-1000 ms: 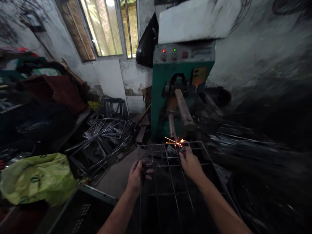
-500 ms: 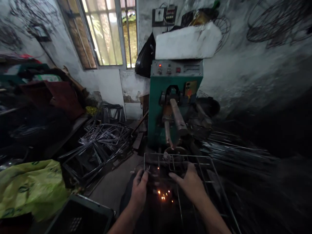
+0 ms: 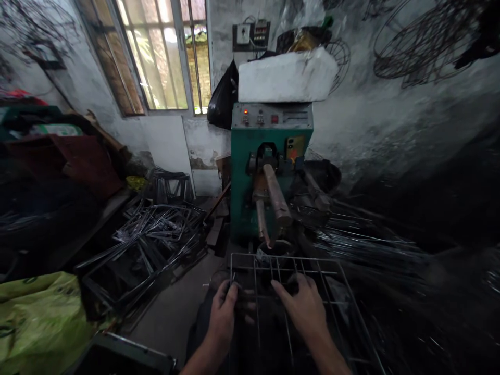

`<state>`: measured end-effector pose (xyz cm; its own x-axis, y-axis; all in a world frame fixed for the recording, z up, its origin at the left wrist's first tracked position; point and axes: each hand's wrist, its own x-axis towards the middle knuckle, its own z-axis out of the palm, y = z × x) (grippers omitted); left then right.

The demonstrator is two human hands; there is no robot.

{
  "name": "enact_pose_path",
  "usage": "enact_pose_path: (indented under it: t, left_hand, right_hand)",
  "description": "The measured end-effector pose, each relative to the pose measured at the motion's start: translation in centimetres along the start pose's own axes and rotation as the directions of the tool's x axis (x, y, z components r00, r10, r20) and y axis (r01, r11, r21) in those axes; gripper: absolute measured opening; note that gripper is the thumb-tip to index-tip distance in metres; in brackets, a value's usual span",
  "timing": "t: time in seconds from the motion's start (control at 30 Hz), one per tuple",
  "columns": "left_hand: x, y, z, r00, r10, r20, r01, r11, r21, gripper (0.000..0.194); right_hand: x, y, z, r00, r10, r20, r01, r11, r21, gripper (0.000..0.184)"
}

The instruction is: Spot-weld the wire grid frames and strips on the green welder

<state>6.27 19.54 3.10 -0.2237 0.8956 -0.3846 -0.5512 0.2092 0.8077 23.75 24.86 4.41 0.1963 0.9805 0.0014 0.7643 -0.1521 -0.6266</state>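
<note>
A wire grid rack (image 3: 324,276) lies flat in front of me, its far edge just under the arms of a green spot-welding machine (image 3: 269,156). My left hand (image 3: 223,312) grips the rack's left edge wire, fingers curled round it. My right hand (image 3: 304,307) rests on the middle of the rack with its fingers closed over a cross wire. The machine's two metal electrode arms (image 3: 275,200) point toward me and end right above the rack's far edge. No sparks show.
A heap of bent metal frames (image 3: 156,234) lies on the floor at left, a yellow-green bag (image 3: 39,323) at lower left. Long wire rods (image 3: 371,245) are piled at right. Wire baskets (image 3: 422,41) hang on the wall. A barred window (image 3: 156,52) is behind.
Sparks flew at the electrode tips a second ago and have died out. The rack has been pulled toward me, both hands have shifted nearer on it, and my view has tilted up.
</note>
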Motion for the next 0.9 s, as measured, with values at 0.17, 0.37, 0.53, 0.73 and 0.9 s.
enact_pose_path:
  t: [0.17, 0.37, 0.53, 0.73, 0.9]
  left_hand:
    - [2.3, -0.2, 0.3, 0.999, -0.005, 0.033, 0.007, 0.998, -0.063, 0.063]
    - [3.3, -0.6, 0.8, 0.997, 0.001, 0.073, 0.005, 0.997, -0.078, 0.060]
    - [3.7, -0.9, 1.0, 0.995, -0.020, 0.093, 0.030, 0.995, -0.099, 0.064]
    - [3.3, -1.0, 1.0, 0.996, -0.031, 0.081, 0.041, 0.992, -0.122, 0.065]
    - [3.6, -1.1, 1.0, 0.998, -0.037, 0.056, 0.043, 0.994, -0.103, 0.065]
  right_hand:
    - [1.9, -0.2, 0.6, 1.000, -0.008, 0.013, 0.009, 0.995, -0.099, 0.046]
    - [2.9, 0.4, 0.8, 1.000, -0.005, 0.005, 0.005, 0.994, -0.112, 0.046]
    - [3.1, 0.5, 0.7, 1.000, -0.015, -0.011, 0.013, 0.987, -0.163, 0.047]
    - [3.1, 0.6, 0.8, 1.000, -0.006, -0.010, 0.005, 0.985, -0.170, 0.051]
    - [3.0, 0.4, 0.7, 0.999, -0.016, -0.028, 0.011, 0.981, -0.193, 0.049]
